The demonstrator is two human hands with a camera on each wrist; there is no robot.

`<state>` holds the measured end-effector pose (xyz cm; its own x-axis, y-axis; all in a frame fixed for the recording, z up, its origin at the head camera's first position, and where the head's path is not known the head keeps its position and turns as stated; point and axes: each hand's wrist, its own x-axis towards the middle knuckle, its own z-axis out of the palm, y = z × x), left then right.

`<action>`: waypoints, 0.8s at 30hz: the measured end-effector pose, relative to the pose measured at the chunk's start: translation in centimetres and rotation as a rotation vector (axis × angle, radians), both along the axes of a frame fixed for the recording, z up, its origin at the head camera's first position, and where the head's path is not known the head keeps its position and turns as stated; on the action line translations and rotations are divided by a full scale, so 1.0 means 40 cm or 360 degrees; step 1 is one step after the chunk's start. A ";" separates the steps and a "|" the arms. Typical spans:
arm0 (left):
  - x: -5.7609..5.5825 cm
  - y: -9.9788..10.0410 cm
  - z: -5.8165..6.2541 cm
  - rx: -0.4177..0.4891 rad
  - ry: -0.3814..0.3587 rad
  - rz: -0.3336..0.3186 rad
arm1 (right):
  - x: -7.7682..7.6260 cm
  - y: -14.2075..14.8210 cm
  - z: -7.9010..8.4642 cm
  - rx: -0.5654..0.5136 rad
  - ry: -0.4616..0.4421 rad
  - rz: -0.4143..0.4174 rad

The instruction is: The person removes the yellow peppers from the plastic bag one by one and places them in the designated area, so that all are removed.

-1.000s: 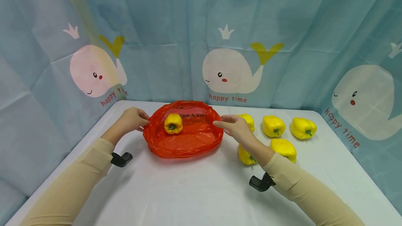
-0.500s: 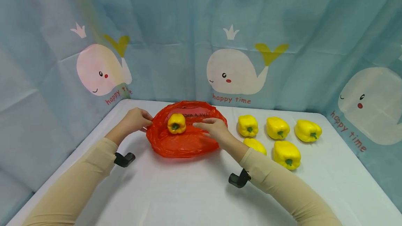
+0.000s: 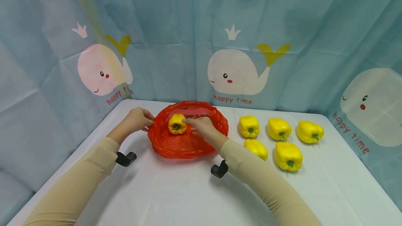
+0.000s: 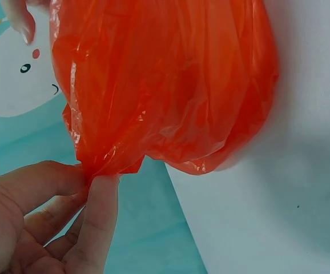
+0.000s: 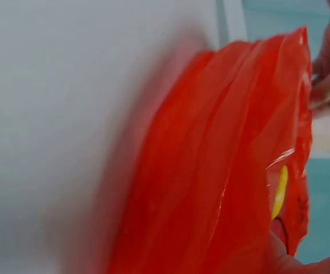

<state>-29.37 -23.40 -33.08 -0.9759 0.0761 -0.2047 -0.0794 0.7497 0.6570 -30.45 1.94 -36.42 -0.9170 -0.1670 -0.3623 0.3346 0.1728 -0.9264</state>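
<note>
An opened red plastic bag stands on the white table, its mouth spread wide. Inside, toward the left, lies a yellow bell pepper with its green stem facing the front. My left hand pinches the bag's left rim; the left wrist view shows thumb and fingers gathering the plastic. Over the bag's mouth reaches my right hand, its fingertips at the pepper's right side. Whether they touch it cannot be made out. In the right wrist view, thumb and finger are spread apart, partly cut off by the frame.
Several more yellow bell peppers lie right of the bag, such as a back one and a front one. A blue curtain with printed whales hangs behind the white table. Each wrist wears a black camera mount.
My right hand has left the bag's right rim and moved left over its mouth to the pepper inside. The left hand stays on the rim. The head view has shifted slightly.
</note>
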 end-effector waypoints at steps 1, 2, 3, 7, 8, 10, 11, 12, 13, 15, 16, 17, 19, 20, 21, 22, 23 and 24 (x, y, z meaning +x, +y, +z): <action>0.000 0.000 0.000 0.0000 -0.0004 0.0000 | -0.006 -0.004 -0.001 -0.0008 -0.0018 -0.0009; 0.000 -0.001 0.000 0.0000 -0.0008 0.0001 | -0.011 -0.008 -0.003 -0.0017 -0.0039 -0.0015; 0.000 -0.001 -0.001 -0.0002 -0.0011 0.0001 | -0.016 -0.012 -0.004 -0.0029 -0.0060 -0.0018; 0.000 0.002 -0.001 -0.0016 0.0000 -0.0009 | -0.033 -0.023 -0.004 -0.0090 -0.0128 -0.0037; 0.000 0.003 0.000 -0.0019 0.0006 -0.0014 | -0.037 -0.025 -0.005 -0.0100 -0.0139 -0.0045; -0.001 0.004 0.000 -0.0020 0.0015 -0.0021 | -0.045 -0.030 -0.007 -0.0130 -0.0152 -0.0055; -0.001 0.004 0.001 -0.0019 0.0016 -0.0020 | -0.049 -0.033 -0.009 -0.0140 -0.0156 -0.0057; -0.001 0.004 0.001 -0.0020 0.0016 -0.0016 | -0.053 -0.037 -0.012 -0.0152 -0.0159 -0.0056; -0.001 0.003 0.002 -0.0018 0.0013 -0.0011 | -0.056 -0.041 -0.016 -0.0158 -0.0162 -0.0058; -0.001 0.003 0.002 -0.0012 0.0009 -0.0005 | -0.062 -0.050 -0.024 -0.0152 -0.0169 -0.0068; -0.001 0.002 0.002 -0.0009 0.0007 -0.0006 | -0.065 -0.054 -0.030 -0.0142 -0.0173 -0.0079; 0.000 0.002 0.003 -0.0007 0.0005 -0.0009 | -0.067 -0.057 -0.034 -0.0135 -0.0182 -0.0098; -0.001 0.002 0.004 -0.0004 0.0008 -0.0016 | -0.071 -0.063 -0.042 -0.0114 -0.0197 -0.0134; -0.002 0.002 0.004 -0.0005 0.0012 -0.0018 | -0.073 -0.066 -0.045 -0.0100 -0.0198 -0.0145; -0.002 0.002 0.005 -0.0006 0.0014 -0.0019 | -0.074 -0.069 -0.048 -0.0097 -0.0200 -0.0160; -0.003 0.002 0.005 -0.0009 0.0017 -0.0021 | -0.075 -0.071 -0.051 -0.0088 -0.0202 -0.0169; -0.003 0.002 0.006 -0.0010 0.0019 -0.0025 | -0.076 -0.074 -0.053 -0.0078 -0.0204 -0.0182; -0.004 0.002 0.006 -0.0013 0.0021 -0.0024 | -0.076 -0.077 -0.056 -0.0066 -0.0201 -0.0185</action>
